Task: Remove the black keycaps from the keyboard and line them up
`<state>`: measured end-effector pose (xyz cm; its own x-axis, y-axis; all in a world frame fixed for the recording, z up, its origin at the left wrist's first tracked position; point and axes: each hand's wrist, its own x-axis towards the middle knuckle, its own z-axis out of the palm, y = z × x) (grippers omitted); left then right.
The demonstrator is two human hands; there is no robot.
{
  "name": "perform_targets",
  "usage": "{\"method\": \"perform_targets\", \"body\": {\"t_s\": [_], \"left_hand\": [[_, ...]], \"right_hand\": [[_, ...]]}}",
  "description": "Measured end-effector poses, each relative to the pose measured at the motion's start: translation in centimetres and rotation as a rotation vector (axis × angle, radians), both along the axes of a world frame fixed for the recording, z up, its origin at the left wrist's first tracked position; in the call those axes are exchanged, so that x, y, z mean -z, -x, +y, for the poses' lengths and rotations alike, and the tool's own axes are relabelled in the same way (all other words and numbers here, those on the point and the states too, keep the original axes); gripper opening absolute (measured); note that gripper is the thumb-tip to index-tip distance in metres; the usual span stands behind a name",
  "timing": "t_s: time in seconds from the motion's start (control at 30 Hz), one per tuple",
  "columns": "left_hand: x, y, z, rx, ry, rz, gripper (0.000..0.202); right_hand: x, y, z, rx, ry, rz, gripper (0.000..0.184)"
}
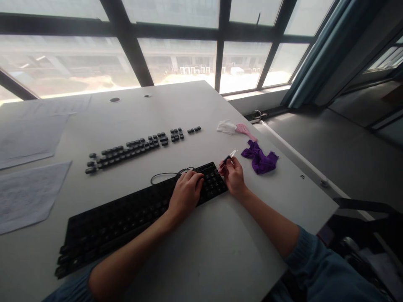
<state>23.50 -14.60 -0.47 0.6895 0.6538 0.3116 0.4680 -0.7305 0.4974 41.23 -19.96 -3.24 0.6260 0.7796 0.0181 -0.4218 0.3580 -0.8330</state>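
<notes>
Sleeves: we see blue knit cuffs pushed up both bare forearms at the near edge of the table (201, 268).
Table: we find it white, matte and smooth, with a broad bare stretch between us and the keyboard; its right edge runs diagonally, just beyond the purple cloth, and drops to a grey floor.
Keyboard: we see the black keyboard (126, 218) lying slantwise in front of us, long and low, its left part still carrying keys, its right end under our hands; a thin black cable (166, 175) loops out behind it.
Left hand: our left hand (185, 193) rests palm down on the right part of the keyboard, fingers curled loosely onto the keys, gripping nothing that we can make out.
Right hand: our right hand (233, 176) sits just past the keyboard's right end, fingers pinched on a small keycap puller (229, 157), a dark grip with a pale wire end pointing up and away.
Purple cloth: a crumpled soft purple cloth (260, 158) lies just right of that hand.
Pink brush: a small pink brush (245, 131) lies farther back, touching a white wad (226, 126).
Loose keycaps: black keycaps (135, 149) stand in neat rows behind the keyboard, well apart from it.
Papers: pale printed sheets (28, 193) cover the left side.
Window: dark frames cross bright glass beyond the far edge; a teal curtain (315, 54) hangs at right.
</notes>
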Motion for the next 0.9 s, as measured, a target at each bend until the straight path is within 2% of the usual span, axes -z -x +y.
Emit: {"method": "perform_targets", "body": {"t_s": [0.23,0.57,0.9], "left_hand": [[0.12,0.03,-0.18,-0.004,-0.013,-0.009,0.019],[0.12,0.07,-0.18,0.004,-0.020,-0.018,0.018],[-0.07,0.23,-0.02,0.000,0.045,-0.016,0.015]], "right_hand": [[-0.11,0.28,-0.07,0.022,0.030,-0.052,0.026],[-0.29,-0.07,-0.05,0.014,0.049,-0.008,0.029],[-0.24,0.71,-0.34,0.058,0.077,-0.069,0.027]]}}
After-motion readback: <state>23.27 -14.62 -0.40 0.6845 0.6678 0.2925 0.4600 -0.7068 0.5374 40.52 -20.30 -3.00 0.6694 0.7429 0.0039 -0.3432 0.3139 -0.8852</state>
